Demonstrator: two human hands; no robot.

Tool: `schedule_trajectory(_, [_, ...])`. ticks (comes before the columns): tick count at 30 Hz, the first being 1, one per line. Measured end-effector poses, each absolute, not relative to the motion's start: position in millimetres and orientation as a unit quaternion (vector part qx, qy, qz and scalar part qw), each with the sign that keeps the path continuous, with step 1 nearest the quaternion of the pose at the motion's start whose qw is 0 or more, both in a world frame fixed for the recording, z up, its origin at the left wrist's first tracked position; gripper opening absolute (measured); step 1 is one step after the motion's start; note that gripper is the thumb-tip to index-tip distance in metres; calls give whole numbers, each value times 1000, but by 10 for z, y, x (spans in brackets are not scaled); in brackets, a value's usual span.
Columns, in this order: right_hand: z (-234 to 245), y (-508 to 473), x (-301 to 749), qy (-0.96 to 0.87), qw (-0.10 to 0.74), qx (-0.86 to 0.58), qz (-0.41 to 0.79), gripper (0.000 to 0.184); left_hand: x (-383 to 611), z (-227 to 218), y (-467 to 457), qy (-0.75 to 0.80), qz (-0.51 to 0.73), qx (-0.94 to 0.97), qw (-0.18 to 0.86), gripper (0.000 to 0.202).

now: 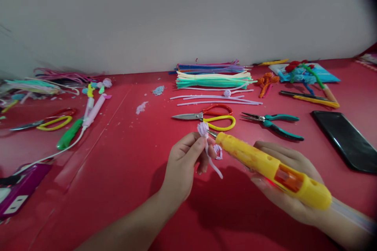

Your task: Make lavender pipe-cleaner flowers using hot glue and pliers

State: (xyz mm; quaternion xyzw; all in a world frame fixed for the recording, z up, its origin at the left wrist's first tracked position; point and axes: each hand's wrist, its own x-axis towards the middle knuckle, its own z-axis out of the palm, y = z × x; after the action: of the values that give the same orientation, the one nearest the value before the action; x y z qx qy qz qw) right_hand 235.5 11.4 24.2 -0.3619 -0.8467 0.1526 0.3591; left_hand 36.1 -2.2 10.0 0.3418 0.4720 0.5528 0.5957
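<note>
My left hand (pixel 187 157) pinches a small lilac pipe-cleaner flower (pixel 203 128) between thumb and fingers, its bloom upward and a loose stem hanging below. A looped lilac pipe-cleaner piece (pixel 218 151) shows beside those fingertips. My right hand (pixel 290 182) is wrapped round a yellow hot glue gun (pixel 262 164) whose metal nozzle reaches the base of the flower; whether it touches cannot be told. A small red light glows by the grip. Scissors (pixel 203 117) with one red and one yellow handle lie just beyond my hands.
Behind the scissors lie lilac pipe cleaners (pixel 219 104) and colourful bundles (pixel 213 79). Pliers (pixel 272 123) and a black phone (pixel 347 139) are to the right. On the left are other scissors (pixel 54 123), a pink corded tool (pixel 96 111) and a purple power strip (pixel 25 188).
</note>
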Motion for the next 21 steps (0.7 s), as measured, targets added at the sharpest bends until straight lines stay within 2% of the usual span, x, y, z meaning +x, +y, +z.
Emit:
schedule_trajectory(9, [239, 111, 2353, -856, 347, -355, 143, 25, 377, 107, -16, 461, 566, 334, 596, 21])
schedule_trajectory(21, [192, 125, 2357, -858, 352, -335, 164, 19, 386, 83, -23, 450, 566, 334, 605, 21])
